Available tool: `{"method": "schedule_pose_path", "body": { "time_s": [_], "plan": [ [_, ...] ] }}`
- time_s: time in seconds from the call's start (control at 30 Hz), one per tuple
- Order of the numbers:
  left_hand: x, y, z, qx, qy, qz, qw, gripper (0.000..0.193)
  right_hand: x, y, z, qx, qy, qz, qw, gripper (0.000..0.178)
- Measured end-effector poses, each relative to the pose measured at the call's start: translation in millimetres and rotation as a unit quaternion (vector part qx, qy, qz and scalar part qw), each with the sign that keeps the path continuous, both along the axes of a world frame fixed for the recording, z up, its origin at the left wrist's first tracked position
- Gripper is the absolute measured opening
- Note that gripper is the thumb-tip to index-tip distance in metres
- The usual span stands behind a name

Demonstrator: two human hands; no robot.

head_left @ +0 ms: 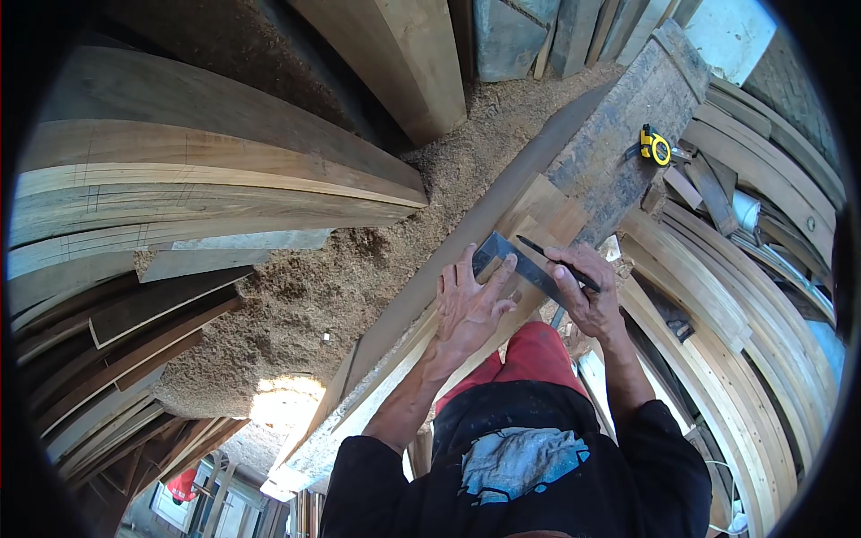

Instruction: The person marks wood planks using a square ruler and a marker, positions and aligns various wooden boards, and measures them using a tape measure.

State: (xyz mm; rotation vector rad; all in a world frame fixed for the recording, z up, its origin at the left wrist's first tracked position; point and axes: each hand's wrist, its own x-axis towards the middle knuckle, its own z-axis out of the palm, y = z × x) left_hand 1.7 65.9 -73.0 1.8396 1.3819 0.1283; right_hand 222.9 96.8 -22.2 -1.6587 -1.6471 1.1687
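Note:
A light wooden board point(543, 208) lies along the bench. Across it sits a metal square point(536, 276) with a dark blade. My left hand point(468, 300) is spread over the wood, palm down. Its index fingertip presses on the square near the corner, and its fingers are apart. In my right hand point(587, 291) a slim black pen point(531, 244) is pinched, its end pointing left over the board just beyond the square. The fingers of that hand are closed around the pen beside the square's right end. Whether the pen's point touches the wood, I cannot tell.
A yellow tape measure point(656, 146) lies on the far end of the worn bench point(596, 148). Stacked planks point(215, 184) stand at left, with curved-looking timber point(717, 296) at right. Sawdust point(314, 296) covers the floor. A person in red point(182, 485) is far off at lower left.

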Motion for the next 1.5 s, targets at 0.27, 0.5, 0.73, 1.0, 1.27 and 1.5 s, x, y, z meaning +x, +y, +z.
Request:
{"method": "schedule_pose_path", "body": {
  "time_s": [0.27, 0.5, 0.73, 1.0, 1.27, 1.5],
  "plan": [
    [0, 3, 3, -0.01, 0.002, -0.006, 1.0, 0.076, -1, 1, -2, 0.017, 0.005, 0.01, 1.0, 0.024],
    [2, 5, 8, -0.003, 0.012, -0.004, 1.0, 0.075, -2, 3, -5, 0.012, 0.001, 0.016, 1.0, 0.021],
    [4, 3, 6, -0.018, 0.01, -0.001, 1.0, 0.078, 11, 11, 6, 0.0, -0.002, 0.077, 0.997, 0.019],
    [4, 1, 1, 0.021, 0.003, 0.0, 1.0, 0.081, 57, -15, 30, -0.059, -0.065, 0.15, 0.985, 0.016],
    [8, 3, 4, 0.04, 0.02, -0.016, 0.999, 0.082, 66, -35, 25, -0.053, -0.059, 0.111, 0.991, 0.015],
    [7, 2, 4, 0.043, 0.024, -0.015, 0.999, 0.081, 54, -29, 24, -0.077, -0.063, 0.073, 0.992, 0.012]
  ]
}}
